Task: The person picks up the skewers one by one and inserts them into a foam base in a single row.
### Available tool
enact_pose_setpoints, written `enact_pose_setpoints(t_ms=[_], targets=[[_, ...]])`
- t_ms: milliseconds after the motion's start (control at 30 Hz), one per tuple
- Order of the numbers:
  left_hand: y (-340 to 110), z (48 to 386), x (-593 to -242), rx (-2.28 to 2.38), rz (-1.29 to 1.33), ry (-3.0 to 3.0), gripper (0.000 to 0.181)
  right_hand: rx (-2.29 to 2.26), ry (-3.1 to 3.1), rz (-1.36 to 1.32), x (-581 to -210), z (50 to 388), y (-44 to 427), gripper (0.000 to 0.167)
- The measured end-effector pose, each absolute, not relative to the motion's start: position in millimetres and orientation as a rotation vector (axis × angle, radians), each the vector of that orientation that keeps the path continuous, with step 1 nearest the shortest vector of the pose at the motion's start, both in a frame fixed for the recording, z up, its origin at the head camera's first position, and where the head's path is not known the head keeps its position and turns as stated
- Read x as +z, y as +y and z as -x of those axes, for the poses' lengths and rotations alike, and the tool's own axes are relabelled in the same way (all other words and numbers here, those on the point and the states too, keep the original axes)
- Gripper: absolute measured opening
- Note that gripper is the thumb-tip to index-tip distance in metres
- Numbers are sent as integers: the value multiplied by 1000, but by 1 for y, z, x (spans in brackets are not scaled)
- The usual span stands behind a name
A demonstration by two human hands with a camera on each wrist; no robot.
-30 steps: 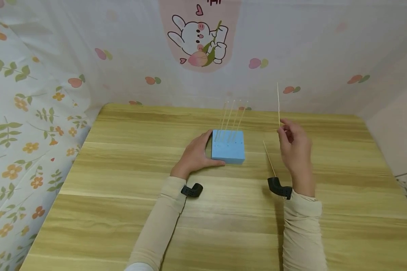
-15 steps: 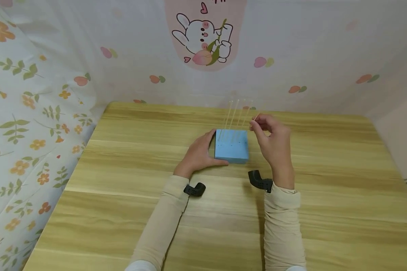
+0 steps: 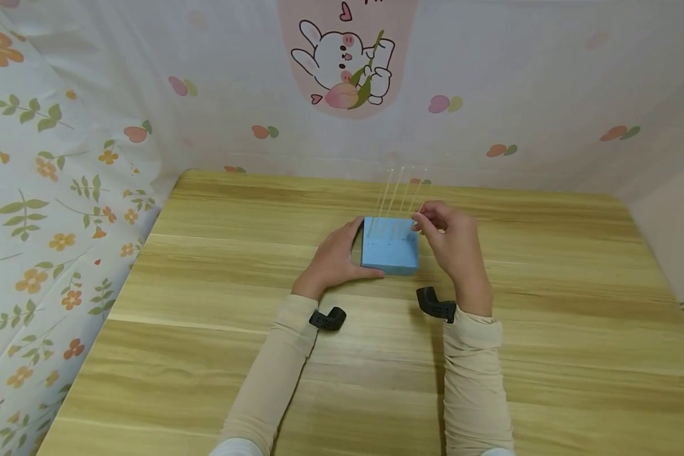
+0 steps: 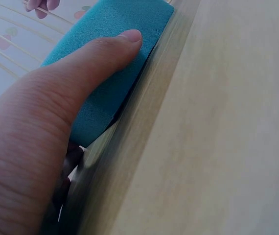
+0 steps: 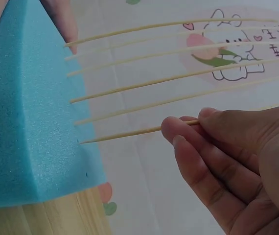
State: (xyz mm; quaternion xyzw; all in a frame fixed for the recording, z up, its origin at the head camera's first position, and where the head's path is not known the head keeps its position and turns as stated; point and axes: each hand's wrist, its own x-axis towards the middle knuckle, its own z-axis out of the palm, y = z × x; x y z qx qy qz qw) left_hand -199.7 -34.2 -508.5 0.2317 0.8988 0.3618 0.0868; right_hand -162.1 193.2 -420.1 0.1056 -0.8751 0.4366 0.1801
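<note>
Slightly toward twelve o'clock on the tabletop [image 3: 205, 354], the left grip [image 3: 332, 259], spread wide, clasps a blue foam block [image 3: 390, 256] from nine o'clock, also pressing its six-o'clock side. At the block's three o'clock, the right grip [image 3: 451, 237], nearly closed, pinches a thin stick [image 5: 129, 135], tip at the top face. Standing sticks [image 5: 129, 89] line its twelve-o'clock half.
</note>
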Motion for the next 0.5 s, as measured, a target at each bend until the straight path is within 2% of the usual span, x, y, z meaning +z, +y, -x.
enact_pose_setpoints(t_ms=[500], targets=[[-34, 199, -508, 1090, -692, 2683, 127, 1205, -2465, -293, -418, 158, 191, 14]])
